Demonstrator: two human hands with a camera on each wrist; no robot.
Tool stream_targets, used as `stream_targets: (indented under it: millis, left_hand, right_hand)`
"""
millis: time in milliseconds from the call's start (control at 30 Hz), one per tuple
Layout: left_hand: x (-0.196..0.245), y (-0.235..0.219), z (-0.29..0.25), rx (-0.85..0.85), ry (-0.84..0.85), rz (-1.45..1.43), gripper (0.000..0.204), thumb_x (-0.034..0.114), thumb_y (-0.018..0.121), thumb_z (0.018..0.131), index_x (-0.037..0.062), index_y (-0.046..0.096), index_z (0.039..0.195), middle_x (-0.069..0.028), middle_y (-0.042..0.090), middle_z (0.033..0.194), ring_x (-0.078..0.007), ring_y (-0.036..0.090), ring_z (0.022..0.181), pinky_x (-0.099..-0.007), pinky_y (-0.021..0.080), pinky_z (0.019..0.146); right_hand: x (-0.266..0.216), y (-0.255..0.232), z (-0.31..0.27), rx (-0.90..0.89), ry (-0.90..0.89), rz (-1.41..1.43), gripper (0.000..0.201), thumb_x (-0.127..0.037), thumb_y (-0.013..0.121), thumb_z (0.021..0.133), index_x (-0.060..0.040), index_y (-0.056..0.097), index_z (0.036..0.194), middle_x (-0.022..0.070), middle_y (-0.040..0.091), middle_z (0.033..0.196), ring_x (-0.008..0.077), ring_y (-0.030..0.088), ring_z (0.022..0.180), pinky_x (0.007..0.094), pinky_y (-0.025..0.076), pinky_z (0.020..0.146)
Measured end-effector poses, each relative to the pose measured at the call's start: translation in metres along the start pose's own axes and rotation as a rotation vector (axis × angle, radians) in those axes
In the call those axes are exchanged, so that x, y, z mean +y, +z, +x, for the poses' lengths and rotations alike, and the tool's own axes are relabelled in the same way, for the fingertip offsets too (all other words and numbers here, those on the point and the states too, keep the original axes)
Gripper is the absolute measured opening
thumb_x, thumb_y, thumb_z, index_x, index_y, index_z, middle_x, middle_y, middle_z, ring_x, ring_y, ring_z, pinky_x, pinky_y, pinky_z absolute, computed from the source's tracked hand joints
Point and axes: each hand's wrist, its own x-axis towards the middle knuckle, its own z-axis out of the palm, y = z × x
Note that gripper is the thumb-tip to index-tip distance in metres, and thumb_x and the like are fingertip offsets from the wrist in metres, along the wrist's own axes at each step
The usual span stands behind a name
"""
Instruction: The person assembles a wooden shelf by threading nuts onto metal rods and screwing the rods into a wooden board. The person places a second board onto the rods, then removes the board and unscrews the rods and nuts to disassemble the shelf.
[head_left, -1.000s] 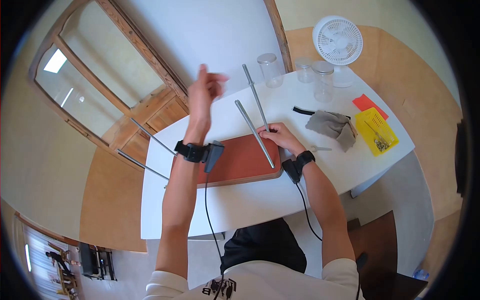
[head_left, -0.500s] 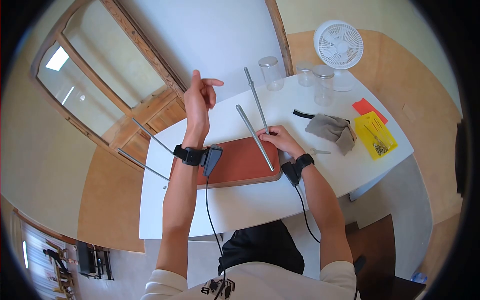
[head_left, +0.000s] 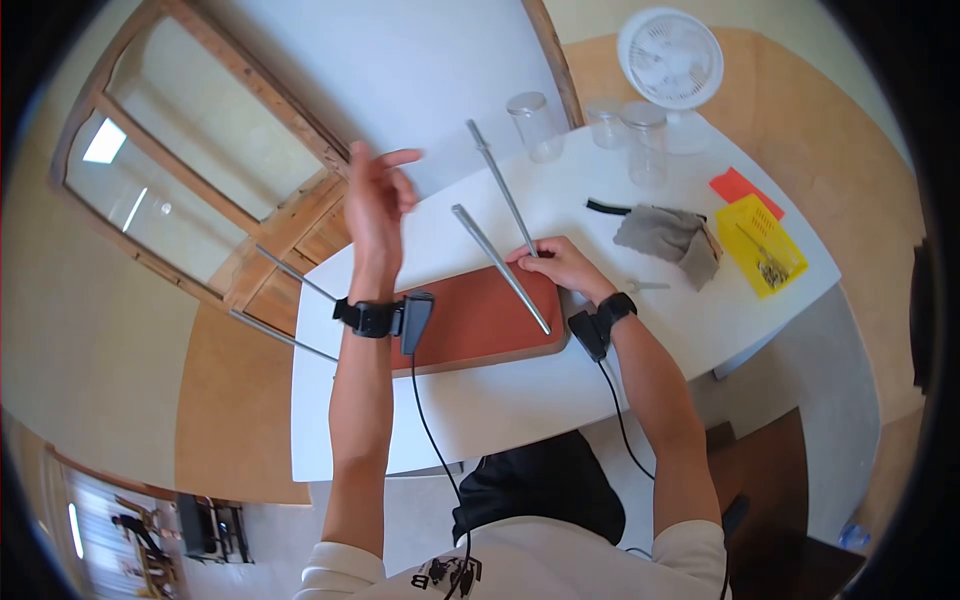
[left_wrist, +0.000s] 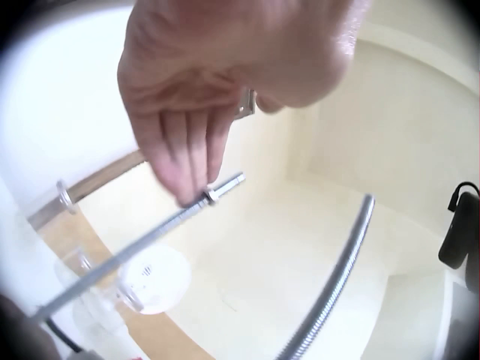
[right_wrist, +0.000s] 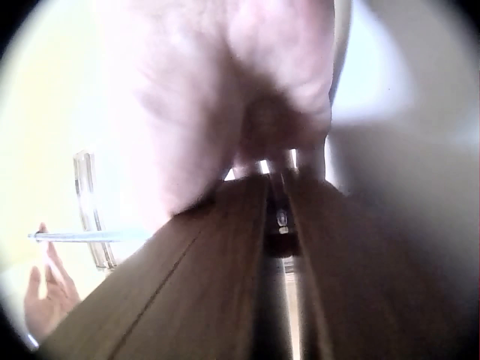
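My left hand (head_left: 375, 205) is raised left of the far threaded rod (head_left: 500, 185), its index finger straight and pointing toward the rod's upper end. In the left wrist view its straight fingers overlap the nut (left_wrist: 210, 196) near that rod's tip. Down at the rod's foot my right hand (head_left: 565, 265) pinches it between thumb and index finger, over the far right corner of the red-brown board (head_left: 480, 315). Nearer to me a second threaded rod (head_left: 500, 265) stands up from the board. The right wrist view shows two layers of board with a gap, and the right fingertips are hidden.
Two more rods (head_left: 285, 335) stick out at the board's left. On the white table (head_left: 450, 415) to the right lie a wrench (head_left: 650, 286), a grey cloth (head_left: 665, 240) and a yellow basket (head_left: 760, 245) of small hardware. Several lidded jars (head_left: 648, 145) and a fan (head_left: 670, 60) stand behind.
The left hand's fingers, blurred and more bent at first, have straightened, and the hand has drifted slightly left. The right hand stays at the rod's foot. The head view has shifted a little.
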Motion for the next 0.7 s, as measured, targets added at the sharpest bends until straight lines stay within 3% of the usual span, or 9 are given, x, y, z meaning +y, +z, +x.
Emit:
stream_targets:
  millis: [167,267,333,400,467,533,600,667,700]
  left_hand:
    - [-0.082,0.093,0.102,1.231,0.254,0.556,0.070,0.056,0.030,0.110,-0.0027,0.068,0.108,0.0006,0.055,0.061,-0.0098,0.053,0.060,-0.0257,0.049,0.067]
    - [-0.001,0.006,-0.004,0.020,0.096,0.073,0.084,0.062,0.030,0.108,-0.0119,0.053,0.139,-0.0244,0.070,0.118,-0.0300,0.064,0.118,-0.0379,0.041,0.114]
    - [-0.049,0.063,0.030,0.070,0.070,0.091,0.083,0.061,0.030,0.108,-0.0126,0.051,0.140,-0.0238,0.070,0.117,-0.0303,0.064,0.118,-0.0385,0.041,0.116]
    - [-0.074,0.125,0.125,1.178,0.293,0.472,0.070,0.053,0.033,0.110,-0.0087,0.065,0.120,0.0003,0.052,0.059,-0.0104,0.057,0.067,-0.0272,0.052,0.085]
    - [-0.059,0.116,0.084,1.302,0.280,0.542,0.070,0.052,0.033,0.110,-0.0094,0.064,0.122,-0.0015,0.053,0.061,-0.0109,0.055,0.067,-0.0277,0.051,0.081]
    - [0.004,-0.005,0.008,-0.012,0.027,0.048,0.082,0.059,0.031,0.109,-0.0135,0.047,0.143,-0.0275,0.065,0.127,-0.0325,0.062,0.121,-0.0397,0.044,0.110]
    - [-0.049,0.055,0.038,-0.021,0.067,0.096,0.082,0.058,0.030,0.109,-0.0141,0.045,0.145,-0.0253,0.065,0.130,-0.0331,0.062,0.122,-0.0395,0.044,0.112]
    - [-0.067,0.125,0.130,1.187,0.358,0.520,0.069,0.049,0.030,0.111,-0.0096,0.063,0.125,0.0009,0.055,0.064,-0.0097,0.051,0.062,-0.0259,0.046,0.068]
    - [-0.066,0.094,0.103,1.203,0.365,0.521,0.069,0.049,0.030,0.111,-0.0096,0.063,0.125,0.0009,0.055,0.064,-0.0097,0.051,0.062,-0.0259,0.046,0.068]
  right_hand:
    - [0.004,-0.001,0.002,-0.032,-0.079,0.006,0.023,-0.012,0.065,0.098,-0.0024,0.076,0.116,0.0036,0.075,0.110,0.0103,0.066,0.103,0.0266,0.049,0.097]
    - [0.005,-0.003,0.004,-0.034,0.024,0.000,0.023,-0.013,0.066,0.098,-0.0026,0.076,0.116,0.0036,0.075,0.109,0.0100,0.065,0.102,0.0264,0.049,0.096]
    - [0.003,-0.002,0.000,-0.033,0.020,-0.004,0.023,-0.013,0.066,0.097,-0.0031,0.077,0.116,0.0036,0.075,0.108,0.0101,0.065,0.101,0.0262,0.049,0.094]
    - [0.007,-0.002,0.003,-0.002,-0.035,-0.013,0.023,-0.013,0.067,0.097,-0.0033,0.077,0.116,0.0039,0.075,0.107,0.0103,0.066,0.101,0.0260,0.050,0.094]
    - [0.003,-0.001,0.004,-0.032,-0.022,0.005,0.023,-0.012,0.067,0.097,-0.0031,0.077,0.115,0.0043,0.076,0.109,0.0102,0.066,0.102,0.0262,0.050,0.094]
    - [0.008,-0.002,0.005,-0.023,0.001,-0.016,0.023,-0.012,0.067,0.097,-0.0030,0.077,0.116,0.0046,0.076,0.109,0.0103,0.066,0.102,0.0265,0.050,0.095]
    - [0.008,-0.002,0.004,-0.008,-0.016,-0.020,0.023,-0.012,0.067,0.097,-0.0031,0.077,0.116,0.0047,0.076,0.109,0.0102,0.066,0.102,0.0266,0.050,0.095]
    - [0.009,0.000,0.002,-0.012,-0.022,-0.033,0.023,-0.012,0.067,0.097,-0.0033,0.077,0.116,0.0048,0.076,0.109,0.0102,0.066,0.102,0.0267,0.050,0.095]
    - [0.009,0.001,0.001,-0.020,-0.031,-0.027,0.023,-0.012,0.066,0.097,-0.0035,0.077,0.116,0.0048,0.076,0.109,0.0104,0.066,0.101,0.0268,0.050,0.096]
